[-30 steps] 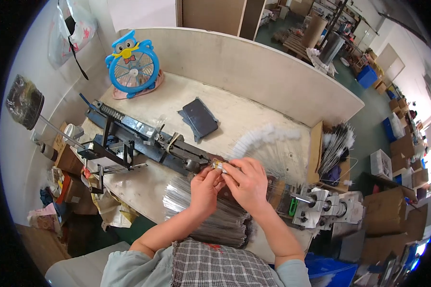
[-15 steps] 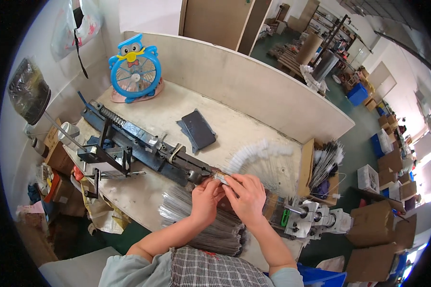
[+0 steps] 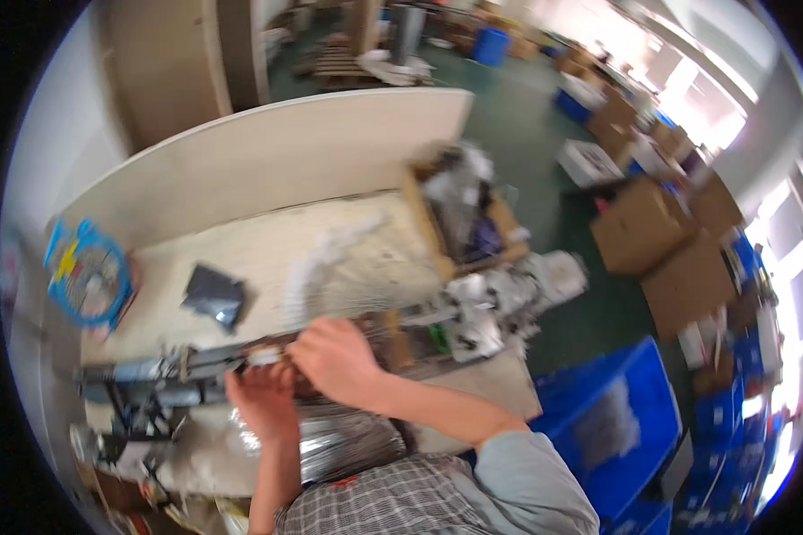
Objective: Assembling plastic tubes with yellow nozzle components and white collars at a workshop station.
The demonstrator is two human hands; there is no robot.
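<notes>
My left hand (image 3: 266, 401) and my right hand (image 3: 335, 361) meet over the long dark metal rig at the bench's near side, both smeared by motion. The fingers of each are bent in around a small pale piece (image 3: 264, 356), too blurred to name. Below them, close to my body, lies a thick bundle of thin silvery wires (image 3: 352, 441). Beyond the hands, thin rods with white tufted ends (image 3: 343, 254) are spread in a fan on the bench. The metal rig (image 3: 143, 370) runs left from my hands, and a silvery machine head (image 3: 486, 321) is at its right end.
A blue fan (image 3: 89, 276) and a dark flat object (image 3: 214, 294) stand and lie on the left of the bench. A low partition (image 3: 277, 160) closes its far side. At the right are a cardboard box (image 3: 428, 223), a blue bin (image 3: 553, 401) and larger cartons (image 3: 642, 223).
My view has swung to the right, bringing the blue bin into full sight and shifting the bench leftward. Both hands stay close together at the rig.
</notes>
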